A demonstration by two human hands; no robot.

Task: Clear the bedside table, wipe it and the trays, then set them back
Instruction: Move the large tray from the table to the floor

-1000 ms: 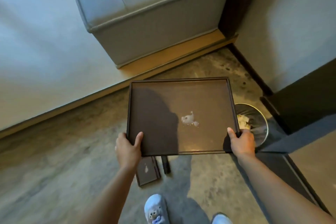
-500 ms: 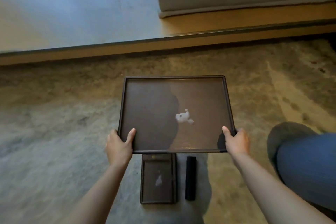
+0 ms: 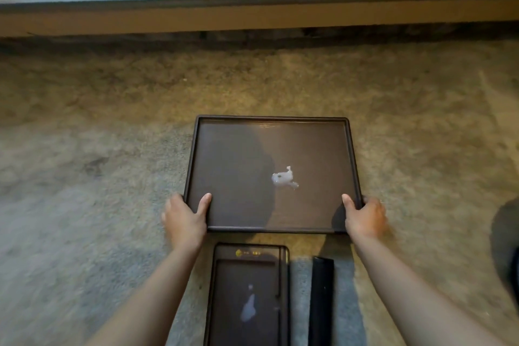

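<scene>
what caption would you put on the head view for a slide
Both hands, left hand and right hand, hold a large dark tray bearing a white smear over carpet, a small tray nearer.

Two dark trays are in view: one large tray (image 3: 238, 149) and one small tray (image 3: 283, 289); each carries one pale smear, so two smears in all, one on the large tray (image 3: 284, 178) and one on the small tray (image 3: 248, 307); one slim black bar-shaped object (image 3: 321, 300) lies beside the small tray; two hands show, one left hand (image 3: 184, 219) and one right hand (image 3: 365, 216); one carpeted floor (image 3: 98, 177) lies under it all.
</scene>
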